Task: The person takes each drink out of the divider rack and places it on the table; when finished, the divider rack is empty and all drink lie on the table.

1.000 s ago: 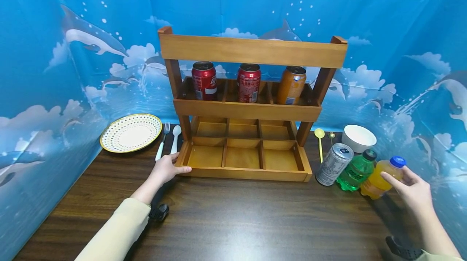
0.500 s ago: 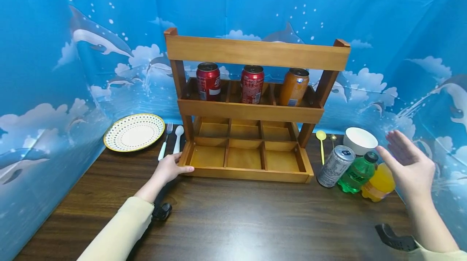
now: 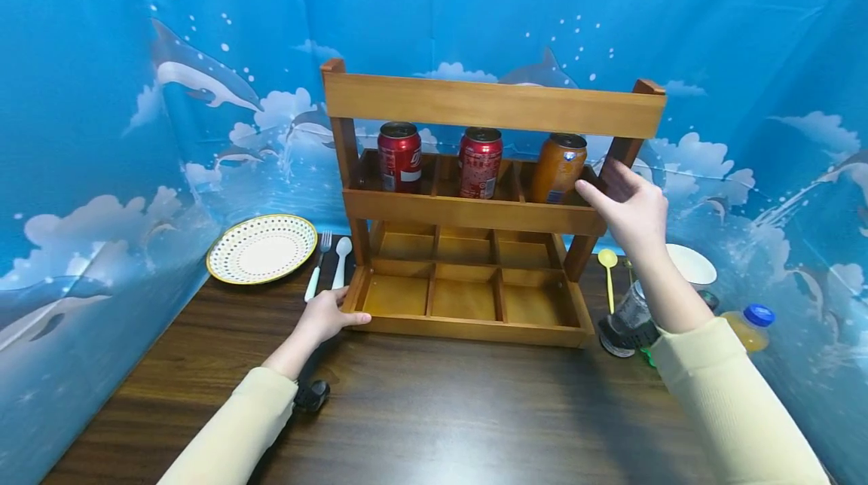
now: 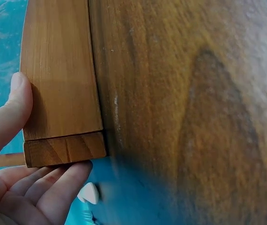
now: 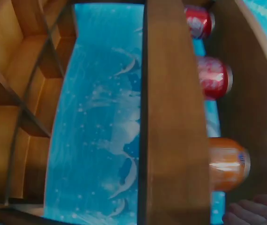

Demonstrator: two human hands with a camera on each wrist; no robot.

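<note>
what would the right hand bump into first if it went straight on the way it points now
Probably the orange can in the wooden rack, just past the thumb of the right hand. The rack's right upright is close to the fingers too, so with depth unclear it might come first.

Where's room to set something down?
Free: table in front of the rack, between left sleeve and right sleeve; lower front compartments. Crowded: rack's left (plate, fork, spoon), its right (silver can, bottles, bowl), upper tier (cans, right hand near its end).
</note>
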